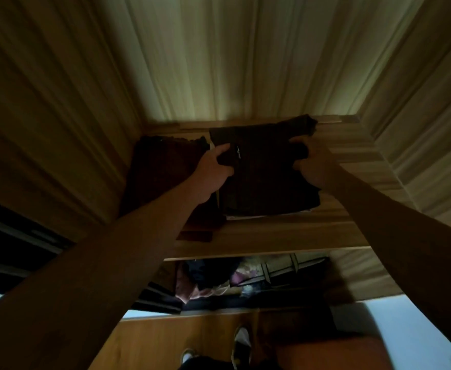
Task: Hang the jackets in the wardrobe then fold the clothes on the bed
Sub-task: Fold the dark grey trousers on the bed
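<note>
A folded dark garment point(264, 172) lies on the wooden wardrobe shelf point(272, 236), on top of a pale folded piece whose edge shows under it. My left hand point(213, 172) grips the garment's left edge, thumb on top. My right hand point(312, 166) grips its right edge with curled fingers. Both arms reach forward into the wardrobe. A second folded pile, dark reddish brown point(163, 169), sits on the shelf just left of the garment, partly behind my left arm.
Wooden wardrobe walls point(59, 116) close in on the left, back and right. Below the shelf, a lower compartment holds bunched clothes point(213, 279) and wooden hangers point(280, 271). My feet point(241, 340) stand on a wooden floor at the bottom.
</note>
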